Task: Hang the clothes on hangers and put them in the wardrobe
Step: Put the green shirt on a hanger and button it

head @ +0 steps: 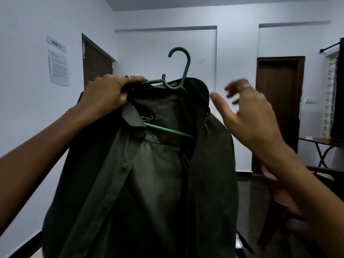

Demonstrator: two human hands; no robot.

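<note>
The dark green button-up shirt [149, 174] hangs on the green plastic hanger [179, 71], whose hook rises above the collar; the left hand [109, 92] grips the shirt's left shoulder and hanger arm; the right hand [247, 112] hovers just right of the shirt, apart from it; behind the shirt, a brown wooden door [96, 66] stands to its left, another brown wooden door [279, 101] to its right; a dark folding table [323, 144] lies further right.

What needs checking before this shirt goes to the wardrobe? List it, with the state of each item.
1. Left hand grips the shirt collar and hanger arm: ok.
2. Right hand holds something: not ok, open and beside the shirt.
3. Right shoulder of shirt over the hanger: ok.
4. Left shoulder seated: cannot tell, hand covers it.
5. Hook free for a rail: ok.
6. Shirt buttoned: not ok, front hangs open.
</note>
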